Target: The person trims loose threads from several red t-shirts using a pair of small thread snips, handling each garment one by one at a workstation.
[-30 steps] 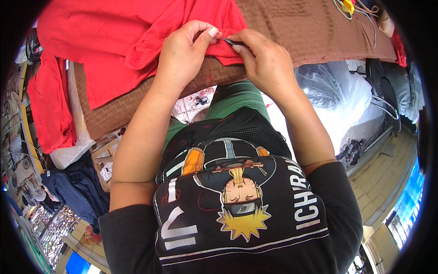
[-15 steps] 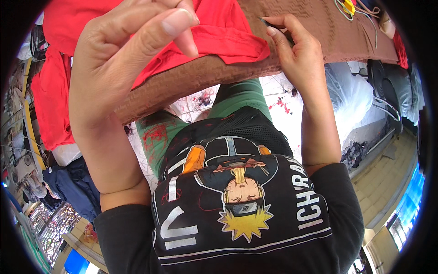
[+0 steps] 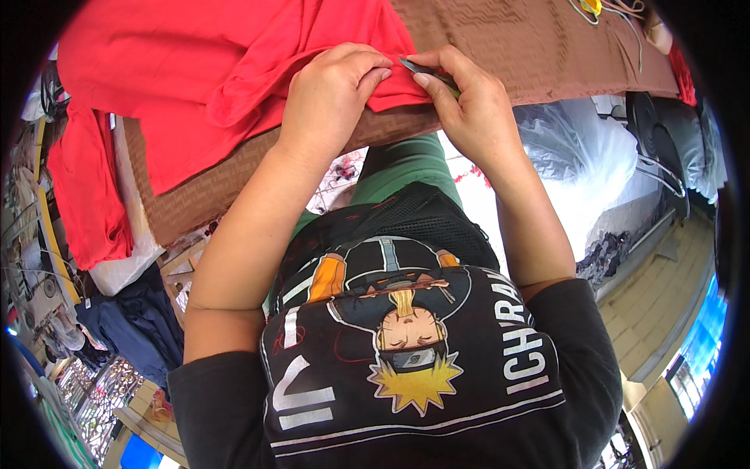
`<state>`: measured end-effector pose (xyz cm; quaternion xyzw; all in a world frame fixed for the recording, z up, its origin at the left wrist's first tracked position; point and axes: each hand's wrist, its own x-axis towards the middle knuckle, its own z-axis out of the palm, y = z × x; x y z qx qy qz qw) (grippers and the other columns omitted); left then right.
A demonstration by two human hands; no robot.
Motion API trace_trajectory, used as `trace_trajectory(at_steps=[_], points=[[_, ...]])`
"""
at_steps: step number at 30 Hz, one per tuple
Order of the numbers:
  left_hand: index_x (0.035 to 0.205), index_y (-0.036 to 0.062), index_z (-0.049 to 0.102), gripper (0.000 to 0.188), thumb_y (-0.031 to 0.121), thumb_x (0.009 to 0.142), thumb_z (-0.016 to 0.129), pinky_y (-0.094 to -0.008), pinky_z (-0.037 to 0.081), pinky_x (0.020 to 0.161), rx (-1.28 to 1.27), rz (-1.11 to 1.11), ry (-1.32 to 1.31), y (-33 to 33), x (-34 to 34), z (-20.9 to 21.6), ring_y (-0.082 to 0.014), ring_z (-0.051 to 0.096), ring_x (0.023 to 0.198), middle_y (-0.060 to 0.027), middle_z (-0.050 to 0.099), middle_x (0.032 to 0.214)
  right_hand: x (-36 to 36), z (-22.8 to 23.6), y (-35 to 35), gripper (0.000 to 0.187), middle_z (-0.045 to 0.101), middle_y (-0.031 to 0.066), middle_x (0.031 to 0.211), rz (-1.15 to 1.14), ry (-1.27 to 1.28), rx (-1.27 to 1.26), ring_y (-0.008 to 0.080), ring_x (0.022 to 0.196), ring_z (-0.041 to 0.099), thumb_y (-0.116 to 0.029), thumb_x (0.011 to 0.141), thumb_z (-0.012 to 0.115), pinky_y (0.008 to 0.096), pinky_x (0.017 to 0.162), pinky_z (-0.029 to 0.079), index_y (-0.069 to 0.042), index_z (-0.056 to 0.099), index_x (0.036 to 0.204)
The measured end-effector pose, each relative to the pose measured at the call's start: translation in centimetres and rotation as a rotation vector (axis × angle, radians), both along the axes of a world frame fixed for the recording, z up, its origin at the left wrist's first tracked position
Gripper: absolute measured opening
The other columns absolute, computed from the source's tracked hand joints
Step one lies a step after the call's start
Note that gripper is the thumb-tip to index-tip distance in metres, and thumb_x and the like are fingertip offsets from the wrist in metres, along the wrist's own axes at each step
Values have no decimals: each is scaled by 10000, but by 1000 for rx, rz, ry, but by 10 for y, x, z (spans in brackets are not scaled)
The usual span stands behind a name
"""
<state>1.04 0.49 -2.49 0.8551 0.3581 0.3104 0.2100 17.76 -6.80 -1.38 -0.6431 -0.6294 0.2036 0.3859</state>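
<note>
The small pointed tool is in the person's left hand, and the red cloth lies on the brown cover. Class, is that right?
Not quite: the small pointed tool is in the right hand, as the head view shows. The red cloth does lie on the brown cover.

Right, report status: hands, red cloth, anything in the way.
Left hand pinching red cloth; right hand gripping small dark tool, tip near cloth. Cloth spread on brown cover. Nothing visibly in the way.
</note>
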Motion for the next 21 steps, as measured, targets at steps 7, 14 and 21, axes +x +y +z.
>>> trace_trajectory(at_steps=[7, 14, 21], points=[[886, 42, 672, 110, 105, 797, 683, -327, 529, 699, 241, 29, 151, -7, 7, 1, -257, 648, 796, -75, 664, 886, 0, -1, 1, 176, 674, 141, 935, 3, 22, -12, 355, 879, 631, -126, 860, 604, 419, 748, 492, -85, 637, 1028], [962, 15, 642, 150, 127, 862, 639, -331, 525, 733, -110, 81, -14, 4, -2, -2, -251, 661, 826, -107, 671, 891, 2, -2, -1, 171, 675, 137, 938, 8, 2, 6, 352, 882, 634, -119, 861, 604, 419, 747, 494, -90, 634, 1027], [870, 27, 677, 105, 120, 822, 680, -307, 524, 721, -54, 20, -35, -3, 1, 1, -237, 659, 827, -87, 672, 897, 3, 0, -1, 169, 676, 139, 930, 14, -3, -11, 355, 874, 635, -129, 864, 601, 423, 745, 494, -90, 634, 1026]])
